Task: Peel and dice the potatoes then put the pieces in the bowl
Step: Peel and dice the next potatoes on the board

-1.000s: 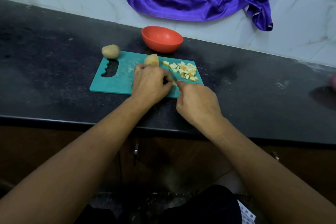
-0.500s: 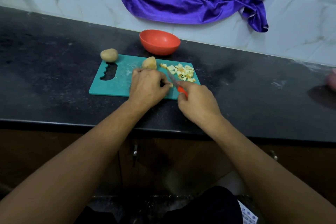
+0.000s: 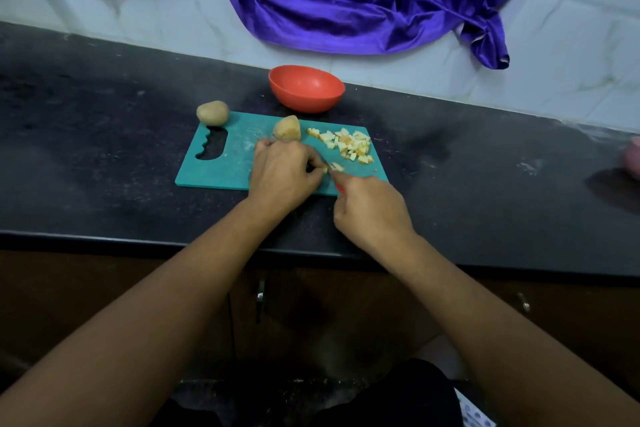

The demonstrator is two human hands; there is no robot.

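My left hand (image 3: 282, 172) pinches a potato piece (image 3: 326, 169) tight against the knife (image 3: 337, 186) my right hand (image 3: 370, 210) grips. If that piece slips, the blade could nick my holding hand.

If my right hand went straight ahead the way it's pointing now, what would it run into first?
Probably the small potato piece held by the left hand, then that hand's fingers; the right hand and its knife aim up-left at them.
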